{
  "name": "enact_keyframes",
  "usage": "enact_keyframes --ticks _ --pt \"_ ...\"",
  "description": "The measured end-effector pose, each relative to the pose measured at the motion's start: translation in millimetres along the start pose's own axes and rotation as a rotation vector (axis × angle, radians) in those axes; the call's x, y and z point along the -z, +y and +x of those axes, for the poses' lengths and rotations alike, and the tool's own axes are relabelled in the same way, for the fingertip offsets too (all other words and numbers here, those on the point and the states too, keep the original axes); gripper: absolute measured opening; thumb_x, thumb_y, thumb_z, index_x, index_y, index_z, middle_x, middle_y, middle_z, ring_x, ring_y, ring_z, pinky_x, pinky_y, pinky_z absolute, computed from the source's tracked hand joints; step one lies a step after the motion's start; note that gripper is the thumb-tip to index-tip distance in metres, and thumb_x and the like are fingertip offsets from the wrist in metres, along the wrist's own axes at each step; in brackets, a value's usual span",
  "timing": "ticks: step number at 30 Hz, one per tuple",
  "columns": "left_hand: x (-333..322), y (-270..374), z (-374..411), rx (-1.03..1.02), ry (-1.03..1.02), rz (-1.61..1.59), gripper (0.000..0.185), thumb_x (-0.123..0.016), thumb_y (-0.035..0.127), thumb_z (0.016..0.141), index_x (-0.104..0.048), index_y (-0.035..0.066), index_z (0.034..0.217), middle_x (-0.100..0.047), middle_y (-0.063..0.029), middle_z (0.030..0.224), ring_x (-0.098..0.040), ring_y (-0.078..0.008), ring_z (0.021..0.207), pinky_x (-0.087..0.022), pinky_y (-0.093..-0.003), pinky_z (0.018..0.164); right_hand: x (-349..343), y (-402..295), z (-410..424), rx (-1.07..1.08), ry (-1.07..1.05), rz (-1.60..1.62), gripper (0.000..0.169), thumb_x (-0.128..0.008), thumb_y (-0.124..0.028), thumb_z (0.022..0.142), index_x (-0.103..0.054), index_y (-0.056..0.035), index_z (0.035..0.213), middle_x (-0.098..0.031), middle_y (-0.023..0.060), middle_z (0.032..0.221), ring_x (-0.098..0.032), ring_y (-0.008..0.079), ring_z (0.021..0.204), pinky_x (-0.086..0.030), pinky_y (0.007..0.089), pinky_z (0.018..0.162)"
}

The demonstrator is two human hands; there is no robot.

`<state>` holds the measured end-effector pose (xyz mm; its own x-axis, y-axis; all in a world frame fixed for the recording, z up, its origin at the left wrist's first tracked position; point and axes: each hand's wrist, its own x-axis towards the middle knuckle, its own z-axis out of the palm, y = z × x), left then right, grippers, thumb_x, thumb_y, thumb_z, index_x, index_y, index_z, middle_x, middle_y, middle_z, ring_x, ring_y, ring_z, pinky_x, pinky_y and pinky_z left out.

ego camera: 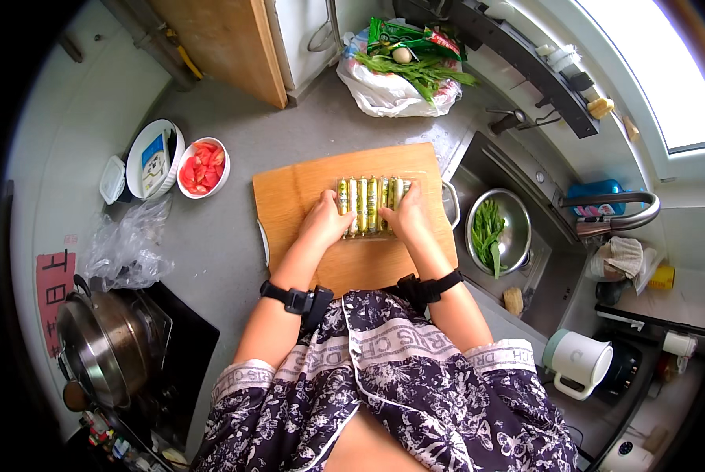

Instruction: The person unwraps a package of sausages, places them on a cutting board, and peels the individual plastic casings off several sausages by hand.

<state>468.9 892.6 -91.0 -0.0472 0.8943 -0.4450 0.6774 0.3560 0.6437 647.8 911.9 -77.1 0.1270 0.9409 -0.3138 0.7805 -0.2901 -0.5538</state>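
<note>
A clear plastic pack of several slim tubes in yellow-green printed wrappers [362,203] lies over the wooden cutting board [296,248]. What the wrappers contain cannot be seen. My left hand [327,221] grips the pack's left side, with the thumb over the front of the tubes. On the opposite side my right hand [407,215] holds it the same way, its thumb also on the tubes. My fingers hide parts of the outer tubes. Whether the pack touches the board or is held just above it, I cannot tell.
Left of the board stand a bowl of cut tomatoes [204,168] and a white bowl [172,138]. A steel pot [107,348] sits on the black cooktop [202,330]. Greens fill part of a metal bowl [528,218] in the sink. Behind lies a white grocery bag [370,97].
</note>
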Motion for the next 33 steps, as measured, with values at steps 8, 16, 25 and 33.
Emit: enact_keyframes --ticks 8,16,25,33 --pt "1 -6 8 0.14 -0.122 -0.152 0.019 -0.056 0.016 0.085 -0.055 0.003 0.099 -0.065 -0.009 0.071 -0.062 -0.0191 0.051 -0.051 -0.0315 0.053 4 15 -3 0.078 0.057 0.222 0.075 -0.08 -0.016 0.067 -0.04 0.0044 0.126 -0.059 0.0256 0.11 -0.059 0.0325 0.102 -0.046 0.0382 0.087" --pt "18 -26 0 0.049 0.025 -0.012 0.012 -0.057 0.013 0.078 -0.05 0.004 0.083 -0.057 -0.0085 0.056 -0.057 -0.018 0.044 -0.045 -0.0319 0.042 18 37 4 0.183 0.145 0.358 0.054 -0.063 -0.006 0.072 -0.042 -0.0037 0.121 -0.057 0.0077 0.072 -0.052 0.0146 0.048 -0.043 0.0287 0.04" --pt "80 -119 -67 0.26 0.167 -0.417 0.012 -0.057 0.006 0.074 -0.046 0.005 0.08 -0.058 -0.011 0.065 -0.058 -0.0211 0.05 -0.049 -0.0339 0.047 7 10 -21 -0.018 -0.272 0.461 0.031 -0.053 -0.004 0.075 -0.045 -0.0044 0.105 -0.058 0.0067 0.08 -0.054 0.0128 0.05 -0.041 0.0264 0.038" --pt "99 -235 -143 0.558 0.453 -0.743 0.018 -0.061 0.005 0.076 -0.043 0.006 0.081 -0.056 -0.0108 0.062 -0.059 -0.021 0.048 -0.049 -0.0355 0.038 -29 -22 -22 0.089 -0.453 0.43 0.038 -0.054 -0.002 0.076 -0.043 -0.0057 0.112 -0.053 0.0048 0.069 -0.049 0.0118 0.046 -0.038 0.0256 0.037"
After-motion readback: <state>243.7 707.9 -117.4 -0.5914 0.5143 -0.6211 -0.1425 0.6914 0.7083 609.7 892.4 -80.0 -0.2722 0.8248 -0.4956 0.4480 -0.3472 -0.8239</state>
